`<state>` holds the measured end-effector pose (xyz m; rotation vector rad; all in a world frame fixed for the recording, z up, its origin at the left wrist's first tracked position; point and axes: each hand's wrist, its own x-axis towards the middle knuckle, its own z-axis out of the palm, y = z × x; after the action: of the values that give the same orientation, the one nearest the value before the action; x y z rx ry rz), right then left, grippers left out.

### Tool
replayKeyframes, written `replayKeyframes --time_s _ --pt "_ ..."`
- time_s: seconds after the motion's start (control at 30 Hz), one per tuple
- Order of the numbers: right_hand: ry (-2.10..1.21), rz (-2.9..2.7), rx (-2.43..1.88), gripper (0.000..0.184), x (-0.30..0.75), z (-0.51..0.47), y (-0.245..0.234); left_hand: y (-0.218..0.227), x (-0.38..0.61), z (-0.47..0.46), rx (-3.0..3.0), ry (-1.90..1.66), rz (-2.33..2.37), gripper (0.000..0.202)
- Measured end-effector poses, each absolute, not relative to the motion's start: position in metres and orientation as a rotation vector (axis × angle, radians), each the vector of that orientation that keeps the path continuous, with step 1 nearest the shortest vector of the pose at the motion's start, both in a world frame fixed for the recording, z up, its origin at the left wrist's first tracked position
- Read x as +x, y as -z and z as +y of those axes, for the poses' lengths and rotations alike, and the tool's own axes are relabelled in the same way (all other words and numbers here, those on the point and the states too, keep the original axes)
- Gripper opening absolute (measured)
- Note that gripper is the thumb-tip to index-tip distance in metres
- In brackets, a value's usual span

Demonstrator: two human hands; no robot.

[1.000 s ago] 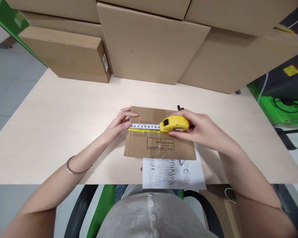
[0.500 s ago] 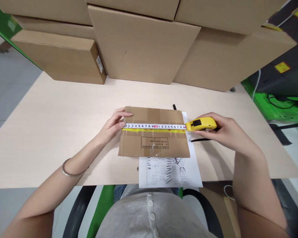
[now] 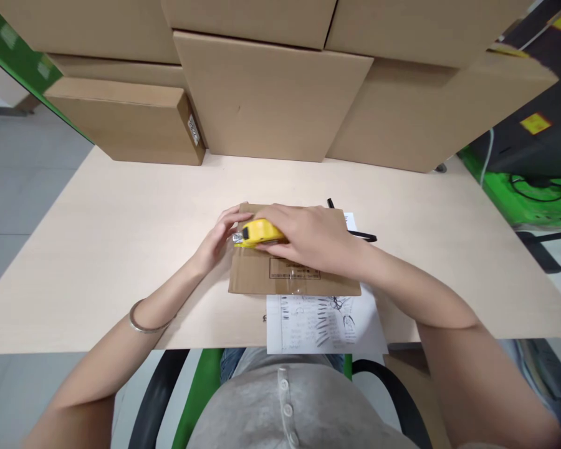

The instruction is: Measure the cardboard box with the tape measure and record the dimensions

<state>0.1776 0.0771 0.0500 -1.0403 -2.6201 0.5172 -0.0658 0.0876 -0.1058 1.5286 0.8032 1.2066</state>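
pale wood table [image 3: 98, 249] w/ stacked cardboard boxes [image 3: 271, 93] along back edge; grey floor [image 3: 23, 168] left, green surface [image 3: 533, 199] right, black chair [image 3: 154, 399] below.

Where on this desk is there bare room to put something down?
Bare table lies left of the small flat box, and right of the pen. It is crowded in the middle: both hands, yellow tape measure, paper.

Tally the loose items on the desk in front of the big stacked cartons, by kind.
Tape measure: 1, yellow, under the right hand
Flat cardboard box: 1, left hand at its left edge
Sheet of paper: 1, partly beneath the box
Black pen: 1
Total: 4
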Motion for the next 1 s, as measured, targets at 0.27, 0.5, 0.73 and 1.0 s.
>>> replayKeyframes --time_s 0.27,0.5,0.73,1.0 --pt "-0.712 -2.605 -0.767 0.026 0.225 0.077 -0.078 0.044 -0.075 0.074 2.204 -0.999 0.903 0.051" --pt "-0.936 -2.862 -0.709 0.026 0.271 0.045 -0.084 -0.008 -0.019 0.026 2.665 -0.581 0.777 0.071" --pt "-1.078 -2.800 -0.731 0.032 0.264 0.087 -0.078 0.007 -0.009 0.021 2.934 -0.473 0.737 0.047" --pt "-0.883 -2.792 -0.932 0.035 0.263 0.177 -0.076 -0.004 -0.004 0.017 2.977 -0.352 0.728 0.066"
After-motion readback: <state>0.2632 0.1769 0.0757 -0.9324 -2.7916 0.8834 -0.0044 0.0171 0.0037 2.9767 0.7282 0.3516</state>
